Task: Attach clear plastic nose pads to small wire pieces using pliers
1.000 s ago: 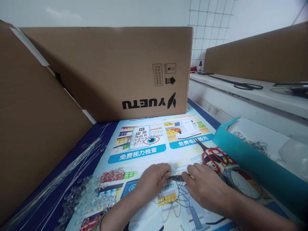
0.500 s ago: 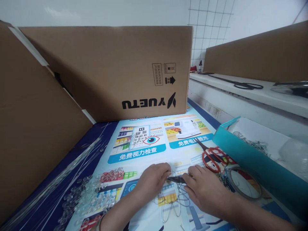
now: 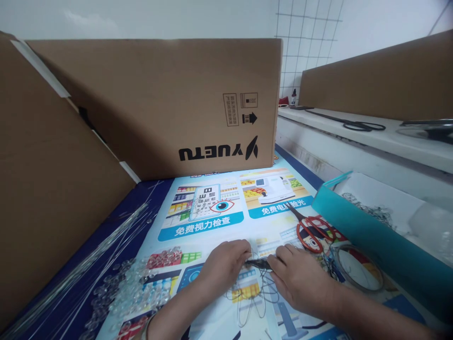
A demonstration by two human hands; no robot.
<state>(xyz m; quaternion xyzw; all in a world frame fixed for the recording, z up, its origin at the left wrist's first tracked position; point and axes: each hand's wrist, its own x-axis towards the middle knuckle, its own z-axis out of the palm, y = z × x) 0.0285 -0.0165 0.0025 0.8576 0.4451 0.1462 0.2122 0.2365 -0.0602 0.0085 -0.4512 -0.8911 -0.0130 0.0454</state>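
Small dark tool (image 3: 259, 263) pinched between left hand (image 3: 222, 264) and right hand (image 3: 300, 278).

Bright even light, soft shadows, wide-angle bending at edges, corners blurred.

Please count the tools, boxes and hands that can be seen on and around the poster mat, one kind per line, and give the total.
Scissors: 2, the red scissors on the mat and the black scissors on the white ledge.
Pliers: 1, the dark pliers.
Cardboard box with print: 1, the box.
Teal tray: 1, the tray.
Hands: 2, the left hand and right hand.
Total: 7
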